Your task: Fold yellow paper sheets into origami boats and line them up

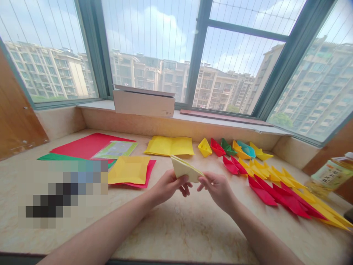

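A folded piece of pale yellow paper [185, 170] is held up above the counter, between both hands. My left hand [173, 182] grips its left side, with the thumb across the front face and the other fingers behind or below. At the paper's lower right corner, my right hand [216, 187] pinches the edge between thumb and fingers. The paper is in several layers, with a slanting top edge that drops toward the right. Behind it on the counter lies a yellow sheet with a centre crease [169, 145].
Yellow squares [128, 170] lie over red paper at left, near a large red sheet [91, 144] and a clear packet [116, 150]. Folded paper boats [217, 147] and red boats [289, 198] stand at right, beside an oil bottle [331, 173]. A white box [143, 103] rests on the sill.
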{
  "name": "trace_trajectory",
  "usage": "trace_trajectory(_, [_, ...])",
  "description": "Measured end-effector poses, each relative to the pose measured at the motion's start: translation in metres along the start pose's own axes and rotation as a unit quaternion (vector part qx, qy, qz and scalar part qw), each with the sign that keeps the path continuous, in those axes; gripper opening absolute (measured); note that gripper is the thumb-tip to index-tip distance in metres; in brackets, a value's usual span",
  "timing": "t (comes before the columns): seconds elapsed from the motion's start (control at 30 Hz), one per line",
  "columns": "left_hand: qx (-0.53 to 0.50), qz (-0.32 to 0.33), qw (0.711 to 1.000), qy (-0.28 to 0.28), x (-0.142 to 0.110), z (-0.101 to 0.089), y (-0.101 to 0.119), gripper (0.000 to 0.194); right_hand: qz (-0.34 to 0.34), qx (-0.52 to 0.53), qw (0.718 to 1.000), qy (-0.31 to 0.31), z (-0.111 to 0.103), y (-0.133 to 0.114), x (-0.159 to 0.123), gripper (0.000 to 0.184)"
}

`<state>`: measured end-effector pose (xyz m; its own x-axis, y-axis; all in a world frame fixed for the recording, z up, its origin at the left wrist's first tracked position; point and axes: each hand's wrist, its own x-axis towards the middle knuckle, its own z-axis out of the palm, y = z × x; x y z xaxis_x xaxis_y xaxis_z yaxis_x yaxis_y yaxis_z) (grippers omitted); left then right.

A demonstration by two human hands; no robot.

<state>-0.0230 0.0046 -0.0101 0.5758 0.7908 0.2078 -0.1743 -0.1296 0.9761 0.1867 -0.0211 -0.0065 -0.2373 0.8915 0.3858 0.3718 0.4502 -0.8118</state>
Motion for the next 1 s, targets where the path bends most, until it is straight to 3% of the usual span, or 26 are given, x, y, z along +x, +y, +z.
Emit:
trace_trajectory(0.17, [-0.053,-0.02,0.998,0.026,0.001,0.002,0.003,0.044,0.008,0.102,0.993,-0.055,-0.002,-0.003,0.003,0.063])
trace_trajectory(0.27, [-0.075,-0.037,0.996,0.007,-0.001,0.006,0.005,0.043,0.004,0.118,0.99,-0.079,-0.004,-0.003,0.001,0.069])
trace_trajectory(0.47, [-0.092,-0.058,0.993,-0.049,-0.005,0.016,0.01,0.037,-0.077,0.082,0.987,-0.111,-0.002,-0.003,-0.004,0.079])
trace_trajectory(0.57, [-0.1,-0.074,0.991,-0.043,-0.004,0.018,0.01,0.037,-0.083,0.077,0.988,-0.107,-0.001,-0.001,-0.004,0.08])
trace_trajectory(0.77, [-0.109,-0.094,0.99,0.003,-0.002,0.019,0.007,0.036,-0.052,0.004,0.998,-0.033,0.003,-0.004,-0.003,0.072])
trace_trajectory(1.0, [-0.068,-0.091,0.993,-0.033,-0.001,0.016,0.011,0.038,-0.088,0.038,0.993,-0.074,-0.003,-0.004,-0.002,0.082])
